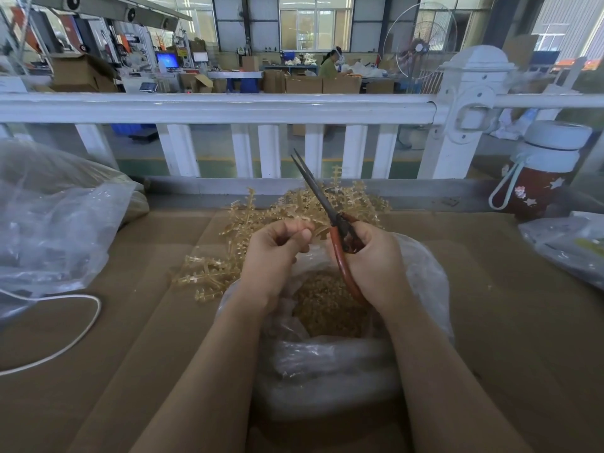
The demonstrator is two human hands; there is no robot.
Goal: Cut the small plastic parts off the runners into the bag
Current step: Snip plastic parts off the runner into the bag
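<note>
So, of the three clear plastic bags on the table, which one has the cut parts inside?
The open bag directly under both hands, nearest the person: amber cut parts show through its mouth. The left bag and right bag lie off aside.

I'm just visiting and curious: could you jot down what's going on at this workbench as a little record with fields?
Setting: cardboard-covered bench beside a white railing
Left hand: fingers curled, pinching something small and amber; what it is cannot be told
Right hand: grips red-handled scissors, blades pointing up and away, nearly closed
Bag: clear plastic, open under the hands, holding loose amber parts
Waiting work: pile of amber runners behind the bag
Also there: bottle at right, white cord at left
</note>
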